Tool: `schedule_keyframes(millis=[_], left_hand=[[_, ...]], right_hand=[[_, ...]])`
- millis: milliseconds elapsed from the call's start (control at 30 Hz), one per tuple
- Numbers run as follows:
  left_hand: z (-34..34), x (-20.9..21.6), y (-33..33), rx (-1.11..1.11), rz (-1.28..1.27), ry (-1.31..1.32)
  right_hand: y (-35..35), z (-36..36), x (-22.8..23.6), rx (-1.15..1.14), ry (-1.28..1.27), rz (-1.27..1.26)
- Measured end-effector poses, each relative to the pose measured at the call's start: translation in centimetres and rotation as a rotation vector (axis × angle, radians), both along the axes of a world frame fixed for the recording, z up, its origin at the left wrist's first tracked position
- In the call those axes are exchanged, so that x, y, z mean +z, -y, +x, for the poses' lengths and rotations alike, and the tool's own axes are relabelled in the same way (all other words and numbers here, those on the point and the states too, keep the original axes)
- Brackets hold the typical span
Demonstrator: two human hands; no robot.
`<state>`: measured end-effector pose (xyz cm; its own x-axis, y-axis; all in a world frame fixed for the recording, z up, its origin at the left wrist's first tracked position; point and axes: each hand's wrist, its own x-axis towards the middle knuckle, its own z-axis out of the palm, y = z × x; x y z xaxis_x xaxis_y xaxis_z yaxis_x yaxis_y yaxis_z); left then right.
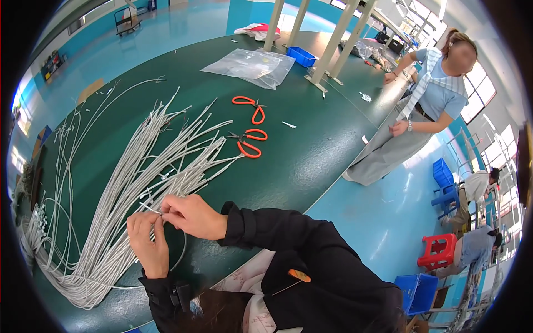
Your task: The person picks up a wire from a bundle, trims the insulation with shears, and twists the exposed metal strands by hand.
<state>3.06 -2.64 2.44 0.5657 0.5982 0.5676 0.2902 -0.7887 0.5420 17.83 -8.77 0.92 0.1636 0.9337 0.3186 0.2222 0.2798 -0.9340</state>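
Note:
My left hand (149, 241) and my right hand (194, 215) meet over the green table, both pinching the end of one pale grey cable (182, 252). Short white wire ends (147, 204) stick out past my fingertips. The rest of that cable loops down below my hands. Just beyond and to the left lies a large bundle of pale grey cables (119, 205), its cut ends fanned out toward the far side. Two pairs of orange-handled scissors or snips, one nearer (250, 143) and one farther (253, 107), rest to the right of the bundle.
A clear plastic bag (251, 66) and a blue tray (301, 56) lie farther back beside metal posts (327, 47). Thin loose wires (66, 161) spread at the left. A co-worker (430, 100) stands at the table's right edge. A red stool (437, 252) and a blue crate (416, 293) are on the floor.

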Motion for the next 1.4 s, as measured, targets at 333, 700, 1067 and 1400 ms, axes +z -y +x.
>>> schedule_keyframes(millis=[333, 700, 1067, 1400], left_hand=[[-1.0, 0.1, 0.3, -0.056, -0.305, 0.138], [-0.7, -0.2, 0.5, -0.618, -0.991, 0.674], [-0.2, -1.4, 0.2, -0.334, -0.934, 0.487], [-0.4, -1.3, 0.2, -0.001, -0.121, 0.093]], right_hand=[[-1.1, -1.2, -1.6, -0.105, -0.238, 0.073], [0.8, -1.4, 0.9, 0.123, -0.69, -0.212], [2.6, -2.0, 1.2, -0.169, 0.123, 0.192], [0.5, -2.1, 0.2, -0.269, 0.287, 0.184]])
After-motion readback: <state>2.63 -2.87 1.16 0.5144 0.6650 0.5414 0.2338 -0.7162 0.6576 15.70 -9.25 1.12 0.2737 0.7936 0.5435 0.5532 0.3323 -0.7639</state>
